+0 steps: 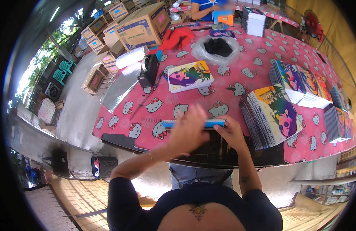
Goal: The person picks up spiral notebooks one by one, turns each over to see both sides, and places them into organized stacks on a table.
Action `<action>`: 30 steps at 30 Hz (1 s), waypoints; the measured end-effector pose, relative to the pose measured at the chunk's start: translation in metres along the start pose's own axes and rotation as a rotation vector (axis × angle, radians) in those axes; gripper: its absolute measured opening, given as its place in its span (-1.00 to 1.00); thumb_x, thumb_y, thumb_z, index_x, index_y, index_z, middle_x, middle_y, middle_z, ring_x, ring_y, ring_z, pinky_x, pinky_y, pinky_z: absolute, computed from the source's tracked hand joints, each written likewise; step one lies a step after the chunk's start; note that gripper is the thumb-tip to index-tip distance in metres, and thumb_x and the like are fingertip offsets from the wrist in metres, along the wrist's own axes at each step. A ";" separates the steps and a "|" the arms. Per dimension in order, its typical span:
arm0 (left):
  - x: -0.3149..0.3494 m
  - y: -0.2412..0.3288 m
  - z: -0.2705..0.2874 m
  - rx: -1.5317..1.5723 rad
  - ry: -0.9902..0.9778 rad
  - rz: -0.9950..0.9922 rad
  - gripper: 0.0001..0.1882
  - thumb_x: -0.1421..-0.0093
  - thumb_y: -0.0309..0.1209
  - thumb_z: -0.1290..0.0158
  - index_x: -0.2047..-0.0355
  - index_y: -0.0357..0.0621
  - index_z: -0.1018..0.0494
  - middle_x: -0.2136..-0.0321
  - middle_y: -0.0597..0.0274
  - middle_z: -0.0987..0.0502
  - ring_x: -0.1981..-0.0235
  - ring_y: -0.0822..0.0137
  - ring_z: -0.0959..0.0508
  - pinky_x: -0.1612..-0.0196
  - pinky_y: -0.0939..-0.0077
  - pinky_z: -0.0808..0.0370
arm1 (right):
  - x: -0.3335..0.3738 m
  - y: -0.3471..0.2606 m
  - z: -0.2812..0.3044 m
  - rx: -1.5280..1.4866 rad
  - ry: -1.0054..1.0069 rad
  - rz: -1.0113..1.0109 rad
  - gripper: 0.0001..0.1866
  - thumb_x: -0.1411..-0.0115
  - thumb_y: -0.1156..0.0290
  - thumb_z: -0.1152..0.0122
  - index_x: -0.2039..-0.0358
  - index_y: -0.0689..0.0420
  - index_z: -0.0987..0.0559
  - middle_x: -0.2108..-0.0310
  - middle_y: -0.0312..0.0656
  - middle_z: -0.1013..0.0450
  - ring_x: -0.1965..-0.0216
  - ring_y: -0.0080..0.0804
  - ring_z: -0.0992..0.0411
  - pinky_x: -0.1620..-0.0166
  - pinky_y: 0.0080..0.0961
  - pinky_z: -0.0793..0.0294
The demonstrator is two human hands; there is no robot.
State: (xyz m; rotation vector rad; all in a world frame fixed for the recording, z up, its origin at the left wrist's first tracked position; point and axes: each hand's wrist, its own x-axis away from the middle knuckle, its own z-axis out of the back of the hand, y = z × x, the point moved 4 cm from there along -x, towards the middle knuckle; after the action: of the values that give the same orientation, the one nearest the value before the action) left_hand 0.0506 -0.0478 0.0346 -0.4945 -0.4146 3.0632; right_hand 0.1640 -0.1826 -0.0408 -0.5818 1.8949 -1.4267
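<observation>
While your left hand (187, 131) lies spread and flat, fingers open, over the middle of a thin blue strip (193, 123), your right hand (231, 133) pinches the strip's right end between thumb and fingers. The strip, perhaps a notebook's edge seen side-on, sits at the near edge of the table (239, 82), straight in front of you; what lies under your palms is blurred and dark. To work it well, I judge you should keep the left palm pressing evenly so nothing slides, and let the right fingers guide the end squarely rather than tug. Beside your right hand stands a stack of spiral notebooks (268, 115), wire coils ridged along the edge, the cover glossy and brightly printed. Farther right, more notebooks (301, 82) fan out. Ahead and left lies a single thick notebook (189, 76), then a black tape dispenser (148, 70), and beyond it a crinkled clear bag (217, 48) holding something black. The tablecloth is smooth pink plastic patterned with cartoon cats. Cardboard boxes (141, 27) stack at the far left.
</observation>
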 end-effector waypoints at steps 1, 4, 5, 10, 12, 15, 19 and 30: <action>-0.013 -0.009 0.002 -0.039 0.062 0.003 -0.03 -0.10 0.12 -0.19 -0.33 -0.30 -0.19 -0.29 -0.11 -0.29 -0.34 0.01 -0.29 -0.32 -0.16 -0.17 | 0.000 -0.003 0.001 0.039 -0.004 -0.007 -0.75 -0.31 0.59 -0.24 0.01 0.24 -0.52 0.20 -0.30 -0.55 0.17 -0.66 -0.47 0.09 -0.67 -0.43; 0.002 -0.003 -0.009 0.020 0.057 -0.097 -0.01 -0.08 0.16 -0.18 -0.32 -0.30 -0.19 -0.30 -0.11 -0.28 -0.34 0.00 -0.28 -0.32 -0.14 -0.16 | 0.002 0.001 -0.004 0.058 -0.021 -0.056 -0.78 -0.33 0.55 -0.22 0.03 0.27 -0.57 0.22 -0.35 -0.56 0.19 -0.70 -0.45 0.12 -0.68 -0.41; 0.015 0.009 -0.023 0.039 0.049 -0.124 0.00 -0.09 0.16 -0.17 -0.32 -0.33 -0.18 -0.30 -0.17 -0.26 -0.35 -0.05 -0.26 -0.33 -0.20 -0.14 | 0.001 0.002 -0.002 0.057 -0.018 -0.072 -0.79 -0.34 0.54 -0.22 0.03 0.28 -0.58 0.23 -0.36 -0.56 0.20 -0.71 -0.44 0.13 -0.69 -0.41; -0.020 -0.008 -0.006 -0.028 0.100 -0.016 0.03 -0.10 0.22 -0.14 -0.32 -0.36 -0.17 -0.32 -0.25 -0.23 -0.39 -0.12 -0.21 -0.35 -0.32 -0.06 | 0.000 -0.005 -0.008 0.078 -0.024 -0.051 -0.79 -0.33 0.51 -0.24 0.05 0.25 -0.63 0.28 -0.36 -0.57 0.27 -0.70 -0.41 0.21 -0.66 -0.40; 0.008 0.010 -0.022 0.088 0.020 -0.179 -0.02 -0.20 0.22 -0.04 -0.33 -0.38 -0.16 -0.35 -0.27 -0.20 -0.39 -0.14 -0.19 -0.34 -0.33 -0.07 | 0.001 -0.009 -0.007 0.103 -0.054 -0.040 -0.78 -0.32 0.50 -0.25 0.05 0.23 -0.63 0.31 -0.33 -0.57 0.30 -0.68 -0.41 0.23 -0.64 -0.40; 0.008 0.019 -0.017 0.040 -0.032 -0.165 -0.05 -0.23 0.20 -0.01 -0.33 -0.38 -0.17 -0.36 -0.27 -0.17 -0.41 -0.15 -0.17 -0.35 -0.32 -0.07 | 0.002 -0.008 -0.003 0.297 -0.062 -0.035 -0.77 -0.30 0.49 -0.25 0.04 0.22 -0.63 0.34 -0.26 -0.56 0.33 -0.64 -0.41 0.25 -0.59 -0.41; -0.015 0.005 -0.007 0.041 0.120 -0.079 -0.03 -0.17 0.23 -0.06 -0.34 -0.31 -0.20 -0.35 -0.14 -0.24 -0.40 -0.03 -0.21 -0.34 -0.21 -0.11 | 0.005 -0.002 -0.010 0.308 -0.032 0.003 -0.75 -0.31 0.48 -0.25 0.02 0.22 -0.62 0.35 -0.20 -0.56 0.37 -0.59 -0.41 0.28 -0.53 -0.42; -0.002 0.004 0.002 0.425 0.223 -0.036 -0.37 -0.36 -0.09 -0.03 -0.27 -0.27 -0.28 -0.28 -0.09 -0.34 -0.37 -0.04 -0.28 -0.42 -0.24 0.08 | 0.000 -0.043 0.001 0.257 -0.050 0.092 -0.74 -0.30 0.50 -0.28 0.02 0.27 -0.62 0.31 -0.21 -0.61 0.26 -0.62 -0.52 0.17 -0.59 -0.52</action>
State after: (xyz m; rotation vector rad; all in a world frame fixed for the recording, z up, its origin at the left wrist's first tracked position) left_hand 0.0524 -0.0524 0.0360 -0.7756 0.2255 2.8893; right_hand 0.1626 -0.1965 -0.0006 -0.3978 1.6447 -1.5496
